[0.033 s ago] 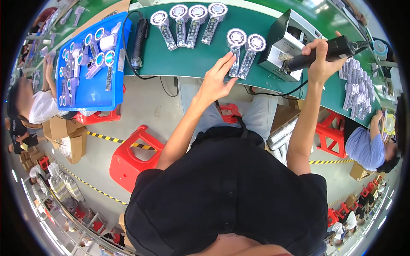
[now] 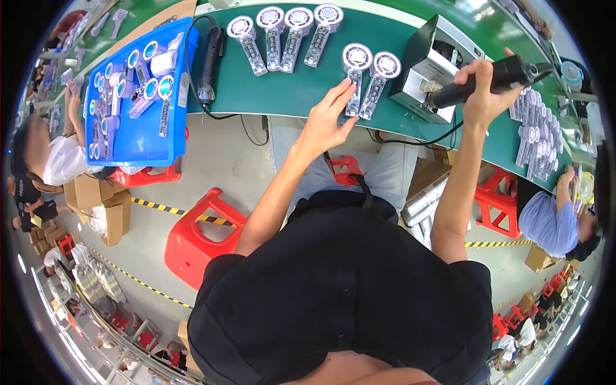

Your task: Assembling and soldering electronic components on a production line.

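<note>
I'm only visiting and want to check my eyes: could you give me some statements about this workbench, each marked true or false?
1. The right hand grips a black tool. True.
2. The left hand touches a round-headed piece. True.
3. The blue tray is on the person's right. False: the blue tray is on the left.
4. The stool nearest the left forearm is green. False: that stool is red.

Loose black top with short sleeves and faded, light-blue denim jeans
</note>
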Tool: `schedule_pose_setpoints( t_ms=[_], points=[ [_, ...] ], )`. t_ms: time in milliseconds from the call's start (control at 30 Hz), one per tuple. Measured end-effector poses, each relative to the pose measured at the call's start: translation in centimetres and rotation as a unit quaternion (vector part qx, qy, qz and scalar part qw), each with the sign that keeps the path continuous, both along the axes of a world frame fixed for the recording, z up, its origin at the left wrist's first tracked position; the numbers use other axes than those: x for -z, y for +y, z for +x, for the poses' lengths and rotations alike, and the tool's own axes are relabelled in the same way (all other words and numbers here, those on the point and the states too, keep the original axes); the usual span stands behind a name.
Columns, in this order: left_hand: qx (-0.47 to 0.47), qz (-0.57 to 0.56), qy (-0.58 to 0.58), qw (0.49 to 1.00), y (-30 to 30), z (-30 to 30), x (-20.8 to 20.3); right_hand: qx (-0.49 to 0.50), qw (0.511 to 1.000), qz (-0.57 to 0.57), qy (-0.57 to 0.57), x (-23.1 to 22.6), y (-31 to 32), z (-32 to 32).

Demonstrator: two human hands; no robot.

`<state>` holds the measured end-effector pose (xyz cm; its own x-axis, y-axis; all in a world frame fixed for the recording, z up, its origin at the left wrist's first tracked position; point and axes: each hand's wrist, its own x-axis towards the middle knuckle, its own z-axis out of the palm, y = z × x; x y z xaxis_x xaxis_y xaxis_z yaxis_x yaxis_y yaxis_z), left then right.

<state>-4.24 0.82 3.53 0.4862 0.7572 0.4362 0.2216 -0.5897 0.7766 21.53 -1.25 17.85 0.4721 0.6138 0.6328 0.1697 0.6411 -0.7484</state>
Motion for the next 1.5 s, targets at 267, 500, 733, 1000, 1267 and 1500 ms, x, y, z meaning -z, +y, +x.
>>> schedule_pose_setpoints(
  t_ms=[267,500,733,1000,1267,1500],
  points=[
    [0.002,-0.001,-0.003,1.0,0.2,0.1,0.3,0.047,0.996,0.024,-0.076,-3.5,-0.6,-1.1],
    [-0.006,0.014,0.0,1.0,0.4,0.0,0.6,0.031,0.997,0.004,-0.065,-1.0,-0.2,-0.7],
    [-0.005,0.012,-0.007,1.0,0.4,0.1,0.6,-0.005,1.0,0.005,-0.025,-0.5,0.1,0.3],
    [0.0,0.003,-0.011,1.0,0.3,-0.3,0.6,-0.131,0.988,0.05,0.071,-1.0,2.0,-5.2],
    [0.009,0.008,-0.005,1.0,0.3,-0.3,0.2,-0.152,0.987,0.034,-0.041,1.7,8.8,-10.4],
    [0.012,0.015,-0.002,1.0,0.1,-0.4,0.3,-0.157,0.986,0.024,-0.042,2.3,8.7,-10.8]
  ],
)
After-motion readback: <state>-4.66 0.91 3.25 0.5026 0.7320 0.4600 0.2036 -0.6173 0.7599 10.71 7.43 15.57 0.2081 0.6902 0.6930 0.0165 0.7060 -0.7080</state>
